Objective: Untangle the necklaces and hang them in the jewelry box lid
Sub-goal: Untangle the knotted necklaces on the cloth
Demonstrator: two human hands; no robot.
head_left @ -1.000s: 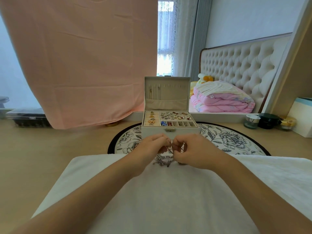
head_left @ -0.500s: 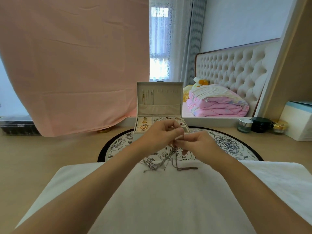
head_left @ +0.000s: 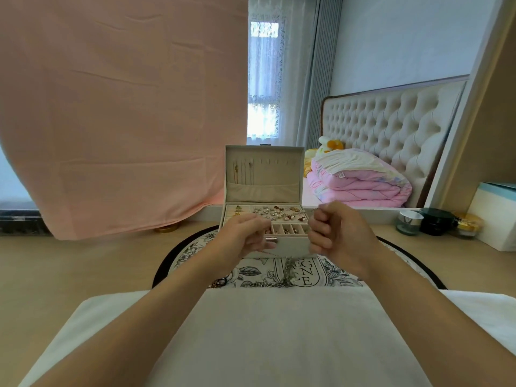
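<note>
An open beige jewelry box (head_left: 291, 246) stands on a round floral mat (head_left: 329, 270). Its upright lid (head_left: 275, 177) has a row of hooks, and thin chains (head_left: 243, 171) hang at the lid's left side. Both hands are raised in front of the box. My left hand (head_left: 244, 237) and my right hand (head_left: 336, 233) have curled fingers and pinch a thin chain stretched between them. A tangle of necklaces (head_left: 289, 270) dangles below the hands, its lower end lying on the mat. The box trays hold several small earrings and rings.
A white towel (head_left: 265, 331) covers the near tabletop. A pink cloth (head_left: 120, 113) hangs at the back left. Three small jars (head_left: 437, 221) and a white box (head_left: 494, 216) sit at the right. A dark tray (head_left: 19, 220) lies at the far left.
Both hands have risen and moved apart, from close together over the tangle to in front of the box. The tangle has lifted partly off the towel and now hangs.
</note>
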